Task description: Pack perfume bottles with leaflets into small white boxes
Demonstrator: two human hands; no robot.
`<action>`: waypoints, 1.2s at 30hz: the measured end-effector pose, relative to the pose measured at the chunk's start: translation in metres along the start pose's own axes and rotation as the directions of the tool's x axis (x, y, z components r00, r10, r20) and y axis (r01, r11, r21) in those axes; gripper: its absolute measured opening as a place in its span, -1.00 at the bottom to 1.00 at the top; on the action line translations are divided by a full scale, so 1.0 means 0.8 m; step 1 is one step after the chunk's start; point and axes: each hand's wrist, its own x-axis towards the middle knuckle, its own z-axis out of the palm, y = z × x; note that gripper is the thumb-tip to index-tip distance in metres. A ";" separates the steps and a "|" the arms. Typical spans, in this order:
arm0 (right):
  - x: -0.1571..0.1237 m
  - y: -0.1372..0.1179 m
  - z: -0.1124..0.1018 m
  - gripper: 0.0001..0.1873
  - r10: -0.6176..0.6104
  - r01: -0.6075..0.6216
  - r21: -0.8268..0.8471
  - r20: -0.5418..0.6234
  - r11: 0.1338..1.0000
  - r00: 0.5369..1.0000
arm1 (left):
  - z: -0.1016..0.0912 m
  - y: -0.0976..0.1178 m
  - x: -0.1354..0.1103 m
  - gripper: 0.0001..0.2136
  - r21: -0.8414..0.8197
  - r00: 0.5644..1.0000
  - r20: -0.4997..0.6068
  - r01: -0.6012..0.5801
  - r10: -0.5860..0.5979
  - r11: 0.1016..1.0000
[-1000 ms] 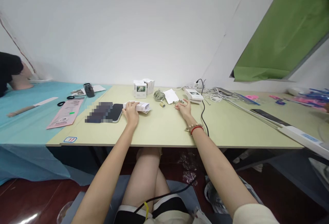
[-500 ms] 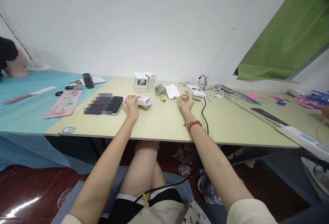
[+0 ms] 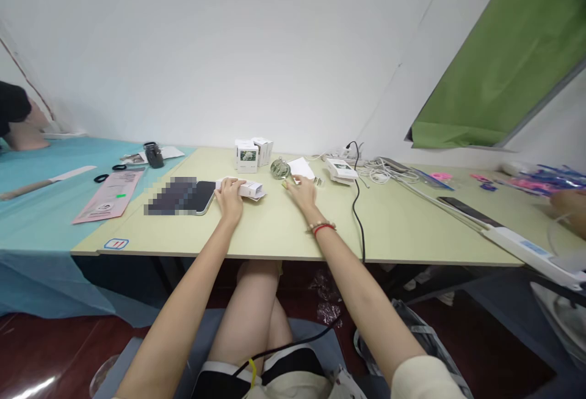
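Note:
My left hand (image 3: pixel 229 202) rests over a white carton (image 3: pixel 251 189) lying on the table, fingers curled on its left end. Some folded paper or card sticks out beneath it. My right hand (image 3: pixel 302 195) is closed at the fingertips around a small gold cylinder (image 3: pixel 284 185), of which only one end shows. Just behind those fingers sits a round, clear glass-like piece (image 3: pixel 280 169). A white sheet (image 3: pixel 301 168) lies behind the right hand, with small metal bits (image 3: pixel 318 181) beside it.
White boxes with a flower picture (image 3: pixel 248 158) stand at the back. Another white box (image 3: pixel 342 170) lies right, near a black cable (image 3: pixel 358 216) and tangled white cords. A phone (image 3: pixel 205 197) lies left. A power strip (image 3: pixel 526 249) crosses the right side.
My right hand has moved left from the small metal bits to the gold cylinder, closing its fingertips on it. My left hand stays on the carton. The view has shifted slightly.

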 end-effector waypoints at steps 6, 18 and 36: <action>-0.006 -0.016 0.032 -0.82 0.022 -0.022 0.019 0.003 1.000 1.000 | -0.002 -0.001 -0.002 -0.57 0.014 1.000 -0.009 -0.011 0.011 1.000; 0.023 0.053 -0.040 -0.59 0.194 -0.177 0.081 -0.321 0.981 0.927 | -0.006 0.004 -0.002 -0.56 0.048 1.000 0.022 0.000 -0.001 0.999; 0.026 0.091 -0.067 -0.43 0.292 -0.312 -0.109 -0.169 0.944 0.941 | -0.002 0.002 -0.001 -0.57 0.027 1.000 0.006 0.012 -0.012 1.000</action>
